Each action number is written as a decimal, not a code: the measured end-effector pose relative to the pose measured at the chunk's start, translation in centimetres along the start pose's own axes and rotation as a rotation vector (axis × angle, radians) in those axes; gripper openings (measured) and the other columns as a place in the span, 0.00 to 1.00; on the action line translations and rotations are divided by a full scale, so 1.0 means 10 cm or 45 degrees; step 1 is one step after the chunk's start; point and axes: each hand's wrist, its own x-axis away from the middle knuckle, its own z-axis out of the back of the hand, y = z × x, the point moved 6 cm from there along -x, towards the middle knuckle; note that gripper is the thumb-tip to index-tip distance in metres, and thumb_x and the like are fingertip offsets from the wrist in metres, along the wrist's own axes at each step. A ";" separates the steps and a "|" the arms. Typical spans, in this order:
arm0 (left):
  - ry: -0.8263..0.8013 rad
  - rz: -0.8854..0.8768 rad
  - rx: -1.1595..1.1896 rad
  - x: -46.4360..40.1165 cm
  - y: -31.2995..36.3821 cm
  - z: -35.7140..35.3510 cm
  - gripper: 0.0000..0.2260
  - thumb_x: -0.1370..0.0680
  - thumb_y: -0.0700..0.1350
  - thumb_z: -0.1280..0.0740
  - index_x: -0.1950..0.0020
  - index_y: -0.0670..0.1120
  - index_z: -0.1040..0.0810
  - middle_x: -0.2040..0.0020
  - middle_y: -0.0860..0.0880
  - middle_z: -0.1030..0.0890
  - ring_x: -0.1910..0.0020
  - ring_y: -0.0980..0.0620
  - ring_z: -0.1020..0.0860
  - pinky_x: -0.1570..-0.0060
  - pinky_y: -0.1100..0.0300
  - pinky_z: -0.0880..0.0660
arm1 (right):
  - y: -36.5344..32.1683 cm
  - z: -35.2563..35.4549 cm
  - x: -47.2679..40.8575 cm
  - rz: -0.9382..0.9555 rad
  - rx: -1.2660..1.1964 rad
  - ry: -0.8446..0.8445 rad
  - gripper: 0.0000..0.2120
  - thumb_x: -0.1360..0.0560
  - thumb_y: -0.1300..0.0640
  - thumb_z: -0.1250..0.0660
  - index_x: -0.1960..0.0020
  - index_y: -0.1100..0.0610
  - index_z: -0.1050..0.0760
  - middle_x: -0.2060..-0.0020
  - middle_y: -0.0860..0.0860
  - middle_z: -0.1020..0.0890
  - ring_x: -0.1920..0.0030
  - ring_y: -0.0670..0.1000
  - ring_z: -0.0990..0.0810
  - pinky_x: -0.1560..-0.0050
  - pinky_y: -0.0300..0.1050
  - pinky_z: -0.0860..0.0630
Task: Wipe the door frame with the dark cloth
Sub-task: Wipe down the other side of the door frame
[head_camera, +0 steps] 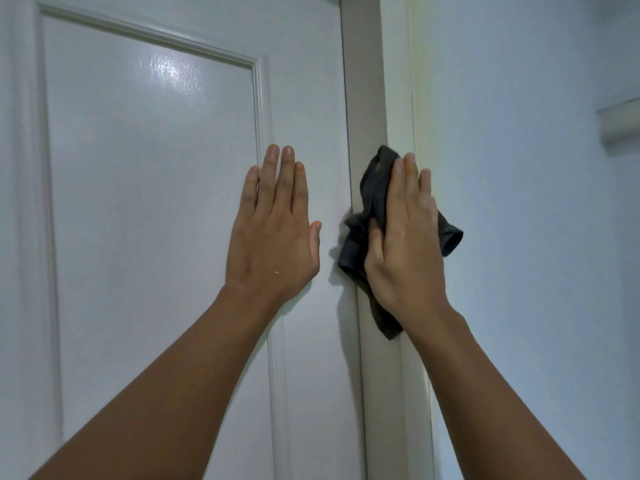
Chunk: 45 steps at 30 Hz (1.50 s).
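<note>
Closest are two bare arms reaching up and forward. The right hand is pressed flat on the dark cloth, fingers straight and close together, with the thumb tucked over a fold. It is not squeezing the cloth in a fist; it just pins it against the door frame. The cloth is bunched up. Part of it pokes out above the fingertips, a loose flap hangs out to the right of the hand, and a tail hangs down past the wrist.

The left hand lies flat on the white door, just beside the frame, fingers straight and nearly together, holding nothing. It looks like it is there to steady the person.

What could go wrong? The cloth is only pinned by a flat palm, so if the hand slides fast or lifts a bit, the cloth may slip and drop. The bunched folds may skip over spots, so some of the frame could stay dusty. The hanging flap might rub the wall instead of the frame. If the door is not latched, the pushing left hand could swing it, but I cannot tell if it is shut tight.

Farther off, on the right wall, there is a pale box-like thing, cut off by the edge.

No words, labels or brand names show anywhere.
</note>
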 end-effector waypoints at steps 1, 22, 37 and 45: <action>0.000 0.002 0.011 0.00 0.00 0.00 0.33 0.17 0.55 0.48 0.19 0.36 0.51 0.18 0.36 0.53 0.19 0.38 0.56 0.21 0.42 0.52 | -0.05 0.00 -0.12 -0.018 0.026 0.040 0.34 0.18 0.61 0.44 0.17 0.58 0.56 0.17 0.53 0.53 0.17 0.57 0.58 0.18 0.53 0.57; -0.217 0.017 0.752 0.15 0.20 0.22 0.23 0.17 0.52 0.44 0.22 0.47 0.37 0.25 0.50 0.29 0.21 0.57 0.41 0.25 0.40 0.72 | -0.21 -0.02 0.35 0.278 -0.101 -0.141 0.30 0.23 0.67 0.37 0.22 0.61 0.36 0.20 0.55 0.36 0.18 0.57 0.56 0.19 0.51 0.60; -0.003 0.161 1.341 0.37 -0.03 0.34 0.16 0.24 0.34 0.32 0.38 0.47 0.23 0.44 0.53 0.21 0.47 0.58 0.22 0.47 0.65 0.23 | -0.45 0.21 0.43 0.066 -0.159 -0.270 0.32 0.23 0.58 0.39 0.20 0.55 0.42 0.34 0.50 0.23 0.37 0.52 0.25 0.44 0.46 0.26; -0.037 0.313 1.235 0.49 -0.47 0.49 0.13 0.25 0.32 0.34 0.45 0.46 0.22 0.49 0.52 0.20 0.54 0.57 0.20 0.58 0.72 0.27 | -0.40 0.03 0.36 -0.304 -0.198 -0.578 0.11 0.25 0.43 0.28 0.56 0.51 0.22 0.65 0.48 0.20 0.63 0.51 0.19 0.59 0.50 0.18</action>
